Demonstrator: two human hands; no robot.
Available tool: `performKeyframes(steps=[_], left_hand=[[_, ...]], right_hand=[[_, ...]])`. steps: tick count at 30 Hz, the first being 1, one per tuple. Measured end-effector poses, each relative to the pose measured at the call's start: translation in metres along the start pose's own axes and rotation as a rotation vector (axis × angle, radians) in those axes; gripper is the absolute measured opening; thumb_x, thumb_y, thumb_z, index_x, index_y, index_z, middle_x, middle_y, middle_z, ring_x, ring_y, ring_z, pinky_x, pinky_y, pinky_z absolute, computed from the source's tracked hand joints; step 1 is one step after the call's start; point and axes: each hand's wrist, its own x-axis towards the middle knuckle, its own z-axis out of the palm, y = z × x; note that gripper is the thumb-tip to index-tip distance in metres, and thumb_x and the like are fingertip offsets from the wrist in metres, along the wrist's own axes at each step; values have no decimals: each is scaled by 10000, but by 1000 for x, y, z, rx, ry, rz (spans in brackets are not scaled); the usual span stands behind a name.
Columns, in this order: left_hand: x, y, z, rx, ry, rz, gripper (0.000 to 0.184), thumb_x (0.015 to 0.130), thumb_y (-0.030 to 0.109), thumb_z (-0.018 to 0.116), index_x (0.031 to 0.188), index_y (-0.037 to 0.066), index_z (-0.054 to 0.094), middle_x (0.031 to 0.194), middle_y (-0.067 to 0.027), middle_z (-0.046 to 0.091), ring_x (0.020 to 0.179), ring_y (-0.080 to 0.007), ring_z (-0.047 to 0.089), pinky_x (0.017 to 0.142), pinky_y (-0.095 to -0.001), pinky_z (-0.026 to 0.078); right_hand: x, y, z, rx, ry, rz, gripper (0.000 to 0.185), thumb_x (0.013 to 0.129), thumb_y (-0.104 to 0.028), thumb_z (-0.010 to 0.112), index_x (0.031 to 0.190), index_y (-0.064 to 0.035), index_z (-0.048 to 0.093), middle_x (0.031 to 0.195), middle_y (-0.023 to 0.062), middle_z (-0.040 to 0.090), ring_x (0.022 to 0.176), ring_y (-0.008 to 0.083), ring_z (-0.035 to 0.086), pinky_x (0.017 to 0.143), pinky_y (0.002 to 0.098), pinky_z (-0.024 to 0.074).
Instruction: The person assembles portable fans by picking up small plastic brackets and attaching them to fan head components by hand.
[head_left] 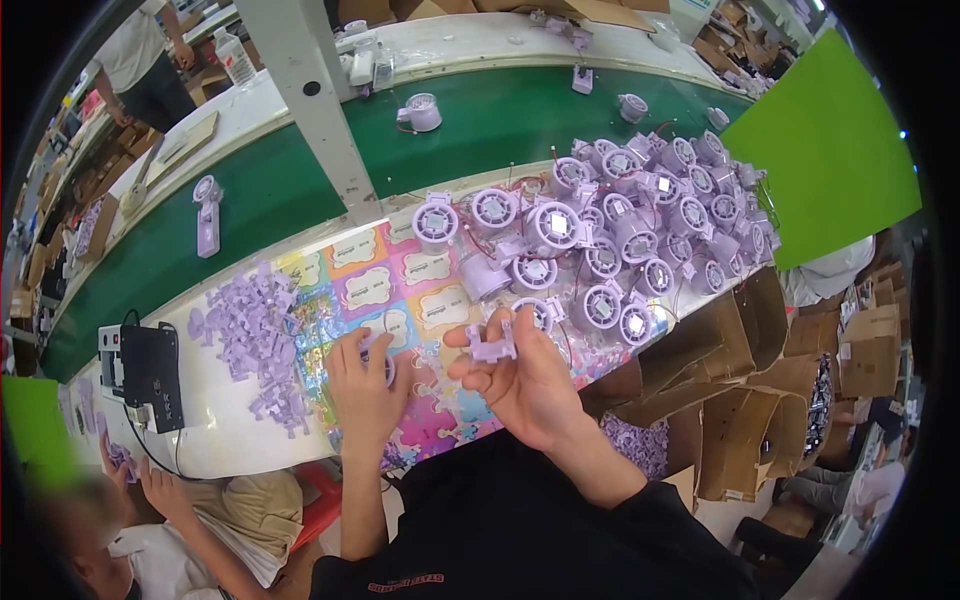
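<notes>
My left hand [366,390] is closed around a lavender round plastic part [389,368], mostly hidden by the fingers, just over the colourful patterned mat [440,310]. To its right, my right hand [530,385] is turned palm up, with thumb and fingers gripping a small lavender plastic bracket [491,349]. The two parts are apart. A heap of similar small lavender pieces [250,335] lies left of my left hand. Beyond my right hand spreads a large pile of lavender round fan housings [640,225], several with red wires.
Behind the table runs a green conveyor belt [480,105] carrying a few lavender units. A metal post [310,90] rises at its edge. A black-and-white device [140,365] stands at left, near a co-worker's hands [160,490]. Cardboard boxes [740,420] crowd the right.
</notes>
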Motion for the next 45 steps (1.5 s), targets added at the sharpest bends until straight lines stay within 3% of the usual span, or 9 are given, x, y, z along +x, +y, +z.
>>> performKeyframes(steps=[4, 7, 10, 13, 17, 23, 32, 38, 45], left_hand=[[12, 17, -31, -202, 44, 24, 305, 759, 83, 767, 1040, 48, 654, 1108, -147, 615, 1013, -339, 591, 822, -437, 492], [12, 37, -65, -609, 159, 32, 357, 733, 119, 780, 1057, 41, 651, 1118, -161, 624, 983, -329, 608, 823, -427, 494], [20, 58, -94, -810, 207, 135, 415, 680, 150, 803, 1055, 49, 658, 1130, -175, 629, 960, -320, 620, 821, -416, 498], [29, 74, -101, -577, 182, 139, 462, 656, 201, 838, 1075, 85, 683, 1156, -144, 633, 1005, -329, 604, 836, -410, 495], [36, 84, -95, -500, 144, 172, 419, 676, 171, 858, 1067, 122, 715, 1152, -96, 657, 1034, -319, 597, 834, -397, 497], [30, 80, -88, -554, 192, 301, 371, 723, 124, 854, 1075, 129, 734, 1073, -38, 703, 1009, -280, 622, 767, -374, 516], [22, 82, -85, -494, 211, 297, 305, 753, 153, 860, 1041, 129, 762, 1092, -35, 661, 987, -253, 640, 747, -370, 528], [18, 83, -83, -553, 256, 271, 287, 787, 176, 856, 1049, 139, 743, 1089, -38, 605, 984, -259, 645, 750, -360, 530], [12, 77, -83, -605, 266, 199, 311, 829, 207, 834, 1105, 150, 703, 1104, -56, 587, 983, -272, 643, 745, -356, 532]], right_hand=[[-8, 4, 0, 4, -195, -4, 461, 1045, -523, 407, 1009, -70, 485, 1183, 276, 644, 858, 270, 727, 688, 301, 607], [-12, 6, 2, -57, -352, 28, 457, 1041, -517, 409, 1036, -62, 451, 1186, 319, 629, 858, 285, 724, 685, 322, 608], [-18, 6, 19, -96, -301, 35, 473, 1032, -523, 424, 1039, -51, 453, 1168, 317, 632, 878, 293, 723, 691, 321, 603], [-23, 10, 20, -2, -327, 95, 451, 1023, -489, 501, 1074, -41, 488, 1146, 160, 607, 891, 238, 695, 745, 347, 591], [-28, 14, 19, -9, -364, 98, 467, 1018, -494, 519, 1114, -37, 505, 1082, 59, 569, 983, 148, 595, 838, 334, 535], [-31, 17, 20, -6, -306, 40, 391, 1015, -426, 579, 1117, -53, 514, 1113, 39, 565, 1024, 90, 535, 873, 263, 451], [-35, 13, 25, -224, -302, -96, 351, 1029, -356, 591, 1102, -15, 550, 1125, 47, 589, 960, 81, 541, 828, 240, 458], [-35, 11, 19, -458, -475, -289, 397, 1072, -350, 494, 1185, 25, 559, 1237, 112, 588, 1055, 136, 555, 903, 293, 455], [-43, 1, 29, -559, -455, -160, 350, 1088, -199, 381, 1285, 58, 514, 1211, 119, 565, 1093, 164, 546, 955, 323, 441]])
